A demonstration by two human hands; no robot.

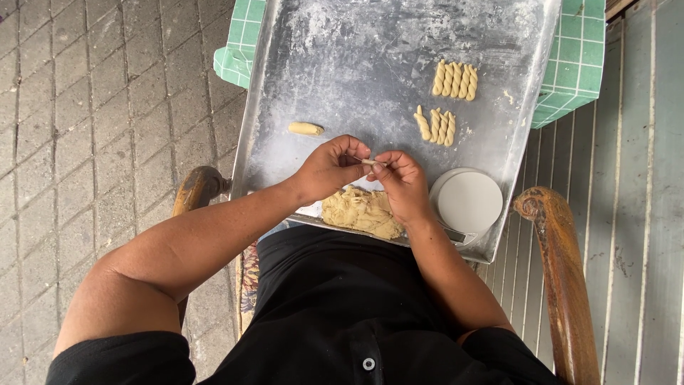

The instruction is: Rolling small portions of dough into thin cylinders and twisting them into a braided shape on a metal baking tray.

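I see my left hand (329, 167) and right hand (400, 182) both pinching one thin dough strip (370, 162) above the tray (356, 64), lump (362, 211) close below for supply.

Paved floor (107, 107) (grey), wooden chair (563, 285).

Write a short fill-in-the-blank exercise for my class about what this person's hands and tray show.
1. Both hands, left hand and right hand, pinch a thin strip of ____.
2. The twisted pieces lie in ____ groups.
3. The lump of dough rests on a metal ____.
4. The round white lid sits at the tray's near ____ corner.

Missing words: dough; two; tray; right
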